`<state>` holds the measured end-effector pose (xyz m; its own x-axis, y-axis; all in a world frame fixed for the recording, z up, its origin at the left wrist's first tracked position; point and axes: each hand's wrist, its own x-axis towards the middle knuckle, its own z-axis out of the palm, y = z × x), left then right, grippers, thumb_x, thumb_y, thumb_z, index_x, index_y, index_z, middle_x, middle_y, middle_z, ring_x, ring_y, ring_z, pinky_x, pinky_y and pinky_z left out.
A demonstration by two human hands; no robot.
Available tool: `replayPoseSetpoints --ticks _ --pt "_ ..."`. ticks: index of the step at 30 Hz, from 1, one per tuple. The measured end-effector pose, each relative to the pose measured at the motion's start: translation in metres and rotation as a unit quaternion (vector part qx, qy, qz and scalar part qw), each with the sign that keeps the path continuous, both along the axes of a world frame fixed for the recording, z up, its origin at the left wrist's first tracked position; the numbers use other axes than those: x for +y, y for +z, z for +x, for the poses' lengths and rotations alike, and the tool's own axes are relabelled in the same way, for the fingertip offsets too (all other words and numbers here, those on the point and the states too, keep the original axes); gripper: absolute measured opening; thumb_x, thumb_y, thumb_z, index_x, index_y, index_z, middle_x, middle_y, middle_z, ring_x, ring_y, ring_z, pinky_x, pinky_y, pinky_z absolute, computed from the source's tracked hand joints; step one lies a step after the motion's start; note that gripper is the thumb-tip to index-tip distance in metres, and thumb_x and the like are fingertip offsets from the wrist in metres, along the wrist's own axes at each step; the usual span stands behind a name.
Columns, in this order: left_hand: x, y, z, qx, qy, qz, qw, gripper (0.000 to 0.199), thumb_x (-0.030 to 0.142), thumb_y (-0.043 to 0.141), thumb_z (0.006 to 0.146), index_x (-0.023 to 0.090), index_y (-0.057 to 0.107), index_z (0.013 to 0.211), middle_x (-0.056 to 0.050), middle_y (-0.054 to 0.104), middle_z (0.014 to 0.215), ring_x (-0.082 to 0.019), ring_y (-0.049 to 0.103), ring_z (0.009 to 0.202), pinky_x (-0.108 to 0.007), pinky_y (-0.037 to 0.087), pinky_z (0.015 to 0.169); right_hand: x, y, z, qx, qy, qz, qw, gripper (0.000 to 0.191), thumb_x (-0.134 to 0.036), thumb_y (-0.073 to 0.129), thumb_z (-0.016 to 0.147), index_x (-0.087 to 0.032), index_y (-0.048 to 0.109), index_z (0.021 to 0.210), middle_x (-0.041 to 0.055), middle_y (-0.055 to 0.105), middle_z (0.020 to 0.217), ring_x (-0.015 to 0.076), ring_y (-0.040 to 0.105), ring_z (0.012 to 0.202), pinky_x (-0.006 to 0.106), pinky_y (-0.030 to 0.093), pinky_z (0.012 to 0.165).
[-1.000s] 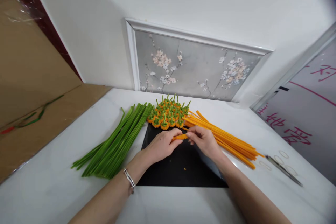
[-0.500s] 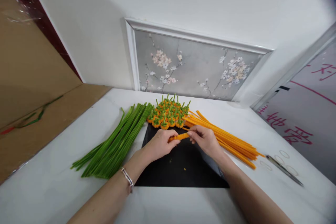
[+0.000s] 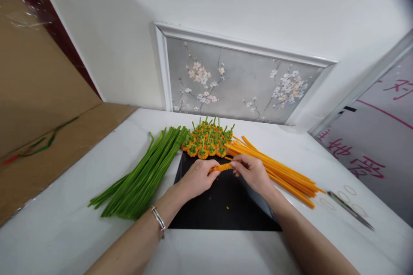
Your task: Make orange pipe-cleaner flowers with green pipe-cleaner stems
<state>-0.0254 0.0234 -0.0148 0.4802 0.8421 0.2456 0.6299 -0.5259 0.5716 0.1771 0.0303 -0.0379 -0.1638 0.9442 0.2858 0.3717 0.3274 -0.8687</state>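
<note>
Between my two hands is a short, ridged piece of orange pipe cleaner, held over a black mat. My left hand is closed around its left end, and the fingers of my right hand pinch its right end. Just beyond the hands, a cluster of small orange pumpkin-like pieces with green tops and stems stands at the mat's far edge. A bundle of orange pipe cleaners lies beside my right hand. Green pipe cleaners lie in a bundle left of my left hand.
Scissors rest at the right of the white table, near several pale rings. A panelled wall with a floral picture rises behind the table. Brown cardboard borders the left, and a whiteboard with red writing the right.
Almost nothing differs. Both hands keep hold of the orange piece, with a very slight shift of the left hand to the right.
</note>
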Motion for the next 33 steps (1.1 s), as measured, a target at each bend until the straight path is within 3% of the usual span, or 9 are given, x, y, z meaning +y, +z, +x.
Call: replayPoseSetpoints --ticks 7,13,18,23,33 --pt "0.0 0.0 0.001 0.007 0.019 0.016 1.0 0.013 0.027 0.058 0.083 0.017 0.065 0.077 0.002 0.062 0.066 -0.012 0.052 0.058 -0.023 0.031 0.056 0.0 0.0 0.0 0.01 -0.005 0.004 1.0 0.022 -0.039 0.059 0.084 -0.019 0.065 0.08 -0.0007 0.061 0.057 0.014 0.059 0.05 0.025 0.048 0.052" --pt "0.001 -0.003 0.001 -0.003 0.052 0.015 0.999 0.01 0.024 0.057 0.083 0.018 0.063 0.078 0.003 0.061 0.065 -0.011 0.051 0.055 -0.022 0.031 0.054 -0.001 0.002 -0.002 0.01 0.008 0.009 1.0 0.021 -0.039 0.059 0.084 -0.019 0.065 0.081 -0.0004 0.061 0.059 0.0142 0.059 0.051 0.025 0.048 0.052" --pt "0.001 -0.002 0.001 0.064 -0.005 0.054 0.996 0.022 0.027 0.05 0.09 0.016 0.061 0.074 0.0 0.062 0.066 -0.014 0.056 0.06 -0.024 0.035 0.057 0.0 0.0 -0.001 -0.004 0.003 -0.001 1.0 0.025 -0.042 0.057 0.086 -0.019 0.064 0.078 -0.0004 0.061 0.058 0.0137 0.057 0.048 0.025 0.046 0.048" --pt "0.002 -0.007 0.0 0.131 -0.01 0.105 0.986 0.022 0.024 0.044 0.094 0.015 0.06 0.081 -0.004 0.063 0.072 -0.018 0.061 0.066 -0.027 0.039 0.058 0.001 -0.002 0.0 0.004 0.006 -0.011 1.0 0.026 -0.044 0.056 0.086 -0.019 0.063 0.077 -0.0004 0.061 0.059 0.0134 0.056 0.048 0.024 0.046 0.047" --pt "0.001 -0.007 -0.001 0.08 -0.019 0.115 0.99 0.016 0.019 0.045 0.093 0.017 0.06 0.087 -0.004 0.066 0.082 -0.017 0.062 0.073 -0.027 0.043 0.066 0.002 0.0 0.003 0.048 0.03 -0.024 0.998 0.028 -0.046 0.057 0.085 -0.019 0.063 0.082 -0.0002 0.061 0.062 0.0125 0.056 0.05 0.024 0.047 0.05"
